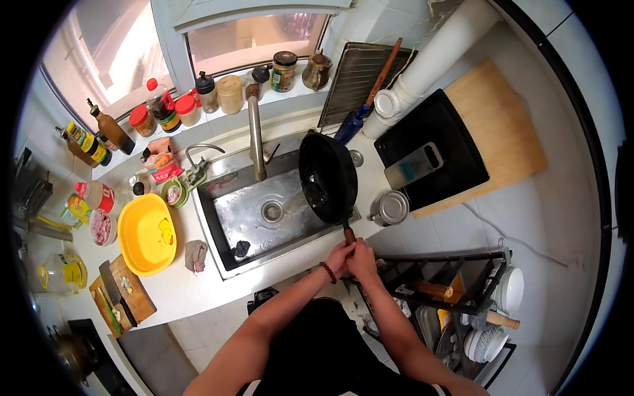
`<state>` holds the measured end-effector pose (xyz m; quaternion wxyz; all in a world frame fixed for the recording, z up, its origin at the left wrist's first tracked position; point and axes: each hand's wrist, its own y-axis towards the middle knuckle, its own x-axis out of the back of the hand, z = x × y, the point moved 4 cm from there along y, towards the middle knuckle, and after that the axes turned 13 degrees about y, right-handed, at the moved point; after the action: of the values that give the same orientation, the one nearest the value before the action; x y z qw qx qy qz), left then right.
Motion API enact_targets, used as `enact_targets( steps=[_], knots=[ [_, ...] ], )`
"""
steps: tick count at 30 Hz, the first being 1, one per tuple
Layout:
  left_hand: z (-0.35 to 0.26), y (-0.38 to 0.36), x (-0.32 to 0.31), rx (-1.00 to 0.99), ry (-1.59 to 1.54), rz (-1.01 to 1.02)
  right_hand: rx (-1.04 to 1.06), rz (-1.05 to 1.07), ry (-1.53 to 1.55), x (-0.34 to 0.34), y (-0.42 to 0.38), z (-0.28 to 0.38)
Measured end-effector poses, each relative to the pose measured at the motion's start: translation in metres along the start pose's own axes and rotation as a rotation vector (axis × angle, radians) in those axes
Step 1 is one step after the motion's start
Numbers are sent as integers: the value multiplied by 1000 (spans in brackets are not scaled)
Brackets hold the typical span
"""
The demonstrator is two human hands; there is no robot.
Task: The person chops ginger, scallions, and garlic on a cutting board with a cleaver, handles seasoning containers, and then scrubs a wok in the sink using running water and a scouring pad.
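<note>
A black wok (328, 178) with a wooden handle (349, 233) is tilted over the right side of the steel sink (228, 211). Its dark inner face shows wet highlights and turns toward the left. Both my hands are closed together around the handle's near end: my left hand (338, 259), below a beaded bracelet, and my right hand (362, 259) beside it. The fingers partly hide the grip. Left of the wok, the faucet (256, 142) reaches over the basin. A dark scrubber (241, 248) lies in the sink's near left corner.
Left of the sink are a crumpled cloth (195, 255), a yellow basin (135, 237) and a cutting board (135, 290) with a knife (117, 291). A metal canister (390, 208) stands right of the sink. Below it is a black rack (436, 280) with bowls. Jars line the windowsill.
</note>
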<state>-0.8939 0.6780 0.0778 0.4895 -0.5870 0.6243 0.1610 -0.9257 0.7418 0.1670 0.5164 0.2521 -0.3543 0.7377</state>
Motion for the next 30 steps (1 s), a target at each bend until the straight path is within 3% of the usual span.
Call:
enact_targets(
  steps=[9, 19, 28, 30],
  knots=[
    [-13, -13, -15, -13, -32, 176, -87, -24, -130, 10, -22, 18],
    [-16, -27, -26, -12, -108, 262, -9, -123, -166, 16, -37, 27],
    [-2, -30, 38, 98, 106, 77, 24, -14, 83, -36, -22, 6],
    [-6, -33, 51, 132, 225, -63, 48, 46, 132, -53, -13, -1]
  ],
)
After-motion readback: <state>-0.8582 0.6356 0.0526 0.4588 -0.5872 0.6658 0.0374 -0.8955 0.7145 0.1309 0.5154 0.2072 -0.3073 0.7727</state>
